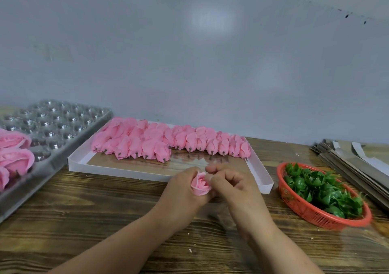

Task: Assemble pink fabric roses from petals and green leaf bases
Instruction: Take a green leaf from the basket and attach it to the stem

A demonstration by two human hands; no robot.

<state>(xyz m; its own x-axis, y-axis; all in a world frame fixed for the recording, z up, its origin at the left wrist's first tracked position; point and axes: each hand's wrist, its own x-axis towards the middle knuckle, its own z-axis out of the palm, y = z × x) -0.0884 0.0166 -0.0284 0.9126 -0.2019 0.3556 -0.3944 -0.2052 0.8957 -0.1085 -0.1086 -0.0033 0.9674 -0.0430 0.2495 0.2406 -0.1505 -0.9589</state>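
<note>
On the table (105, 215), a shallow tray (77, 162) sits at the middle of the far edge, rosebuds (168, 141) lined along its back. A moulded tray (63, 126) with finished roses (14, 158) (near end) fills the left edge. A basket (303, 210) of leaf bases (322, 189) sits right, with flat cartons (349, 162) stacked behind it.

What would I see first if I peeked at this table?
Probably the big row of pink rosebuds lying in the white tray at the back middle. Next, the two hands, left hand and right hand, holding one little pink rose just in front of that tray. On the right sits a red basket full of green leaf bases.
</note>
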